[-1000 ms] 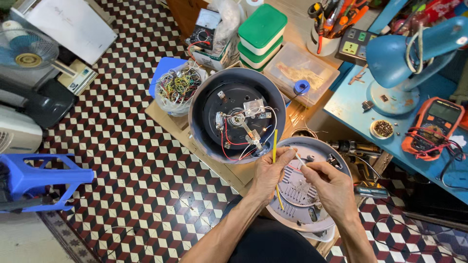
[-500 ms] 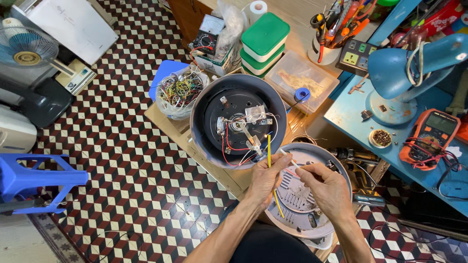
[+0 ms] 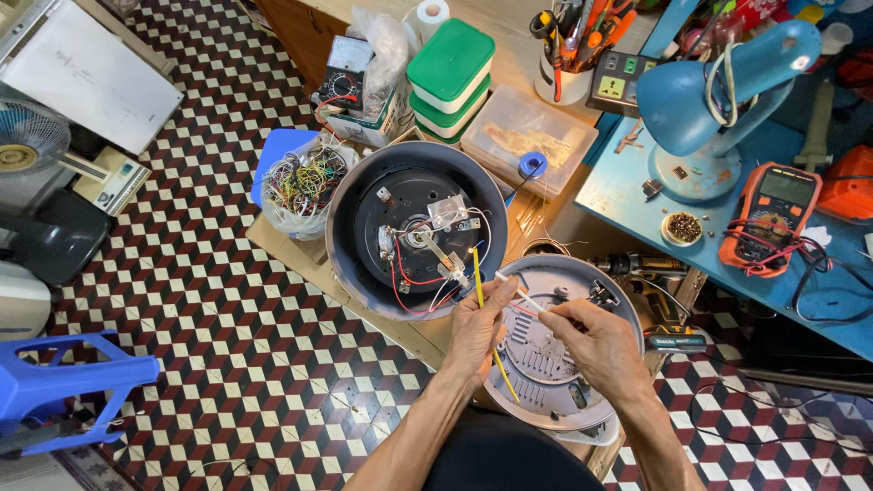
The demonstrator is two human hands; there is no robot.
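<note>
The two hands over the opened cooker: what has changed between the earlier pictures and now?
Little changed. The left hand still holds the yellow tool, and the right hand still pinches the white sleeve; both stay together above the grey bottom cover. The round cooker body has not moved.

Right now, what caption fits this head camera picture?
Two hands, left hand and right hand, hold a white wire beside an opened appliance base.

opened cooker body point(image 3: 414, 238) left of base plate point(image 3: 564, 364), wire bag point(image 3: 300, 182) further left, multimeter point(image 3: 773, 214) right
</note>
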